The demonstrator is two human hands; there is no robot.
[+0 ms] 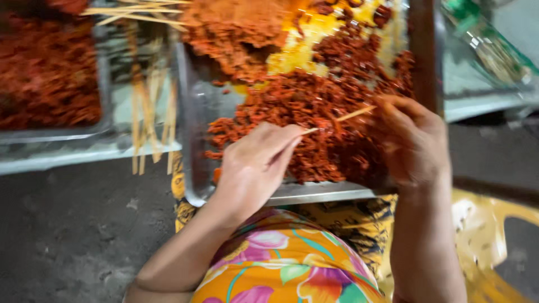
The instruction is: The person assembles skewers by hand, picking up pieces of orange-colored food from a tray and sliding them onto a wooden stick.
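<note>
Heaped red marinated meat strips (pixel 314 118) fill the shallow steel tray (pixel 193 140); bare metal remains at its left edge; loose bamboo skewers (pixel 149 112) obstruct the adjoining gap.

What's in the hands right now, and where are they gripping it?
A thin wooden skewer: left hand pinches its near end, right hand is at its far end over the marinated meat.

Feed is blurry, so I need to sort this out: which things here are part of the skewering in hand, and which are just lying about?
In use:
left hand pinching the skewer
right hand at the skewer's other end
red marinated meat
metal tray holding it

Lying about:
spare skewers left of the tray
second tray of meat, far left
plastic bag, top right
</note>
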